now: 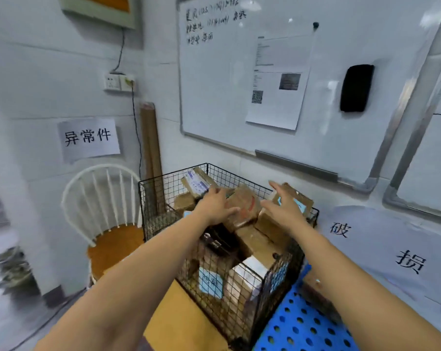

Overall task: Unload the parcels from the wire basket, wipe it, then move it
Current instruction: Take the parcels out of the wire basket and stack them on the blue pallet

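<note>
One whiteboard (290,72) fills the wall behind. Below it, in the corner, stands the wire basket (151,219), set between a white chair (113,247) on its left and a blue perforated panel (303,325) on its right. The basket is heaped above its rim with parcels (255,241), mostly brown cardboard boxes, several bearing pale labels.

Unloading appears to be only starting, since the basket is full.

The top parcel (244,206) is wound in brown tape and lies tilted on the heap, near the far side. The left hand (215,205) has its fingers extended and lies against the parcel's left face. The right hand (282,206) is spread and uncurled just beside the right face; whether it touches the parcel cannot be told. Neither hand has closed round anything.

Handling, as a judgement: the boxes look stiff and fairly light, so pressing on opposite faces with flat palms should lift one cleanly. Glossy tape may be slippery, so a hold at the edges or under the base would be surer. The heap is loose, and neighbouring boxes may slide when the top one leaves. Once emptied, the basket should be light and rigid, best held by its upper rim.
</note>
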